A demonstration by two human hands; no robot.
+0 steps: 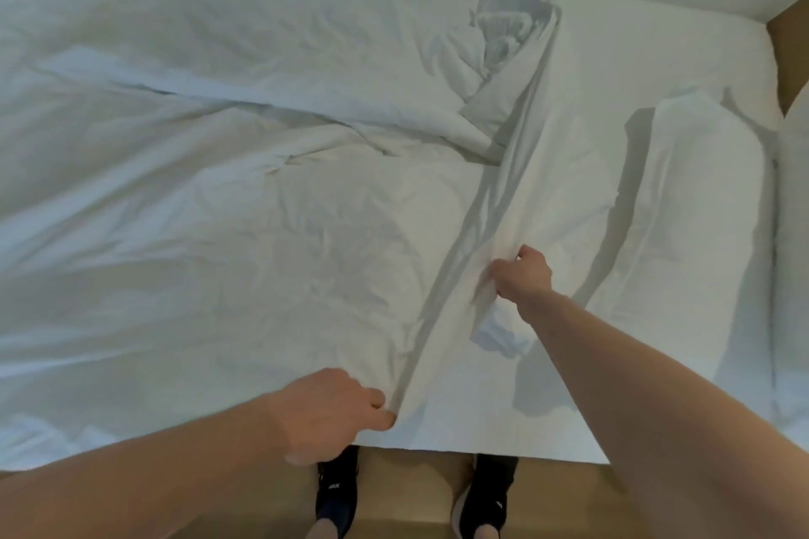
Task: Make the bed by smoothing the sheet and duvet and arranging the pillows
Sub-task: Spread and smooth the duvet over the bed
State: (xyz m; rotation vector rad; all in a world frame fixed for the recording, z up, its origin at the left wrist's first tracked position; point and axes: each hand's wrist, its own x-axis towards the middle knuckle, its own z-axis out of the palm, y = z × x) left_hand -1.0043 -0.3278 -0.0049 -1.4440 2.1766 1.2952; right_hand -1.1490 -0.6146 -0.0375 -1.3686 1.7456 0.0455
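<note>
Left hand (pixel 332 409) pinching the duvet (pixel 219 232) edge near the bedside, right hand (pixel 521 274) gripping the same raised fold farther along, pillow (pixel 700 197) just right, dark shoes (pixel 337 490) on the floor below

Small white lettering (too blurred to read) on left shoe (pixel 336 490)

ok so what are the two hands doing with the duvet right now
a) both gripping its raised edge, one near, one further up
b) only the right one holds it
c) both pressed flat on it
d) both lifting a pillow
a: the left hand pinches the duvet edge near the bed's side and the right hand grips the same raised fold further up; the pillow lies untouched.
</note>
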